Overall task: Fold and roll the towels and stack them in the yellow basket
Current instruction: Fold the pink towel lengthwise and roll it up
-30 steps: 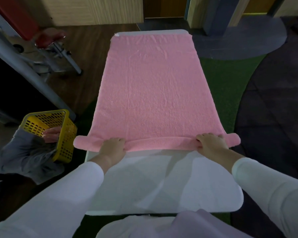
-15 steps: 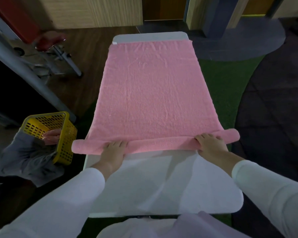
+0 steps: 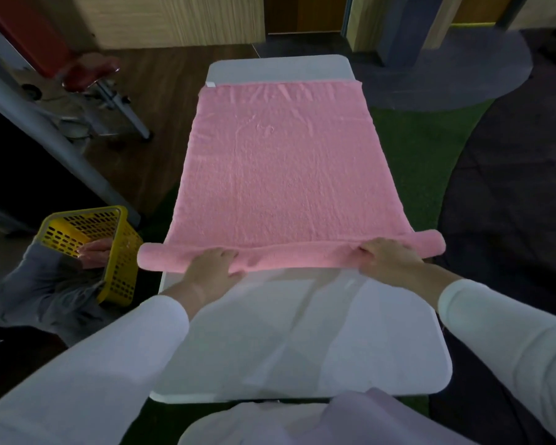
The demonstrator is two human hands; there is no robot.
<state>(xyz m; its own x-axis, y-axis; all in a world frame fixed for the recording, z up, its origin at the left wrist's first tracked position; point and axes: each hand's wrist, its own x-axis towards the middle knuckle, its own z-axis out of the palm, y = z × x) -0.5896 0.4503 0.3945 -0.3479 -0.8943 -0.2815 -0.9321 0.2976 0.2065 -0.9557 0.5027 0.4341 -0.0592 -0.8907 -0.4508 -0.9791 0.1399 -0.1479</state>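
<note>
While both palms press the roll at the towel's (image 3: 283, 175) near end, the left hand (image 3: 211, 268) and right hand (image 3: 387, 256) lie flat on it, fingers spread and clamped on nothing. For a tight roll, push evenly from both hands, since each end overhangs a table (image 3: 302, 342) edge. Flat towel reaches nearly to the far edge. Left of the table, another person's hand (image 3: 95, 250) holds the basket (image 3: 116, 248).

Your left hand (image 3: 211, 264) and right hand (image 3: 386, 256) press flat on the pink towel's (image 3: 283, 175) rolled near edge on the white worktop (image 3: 302, 342).
</note>
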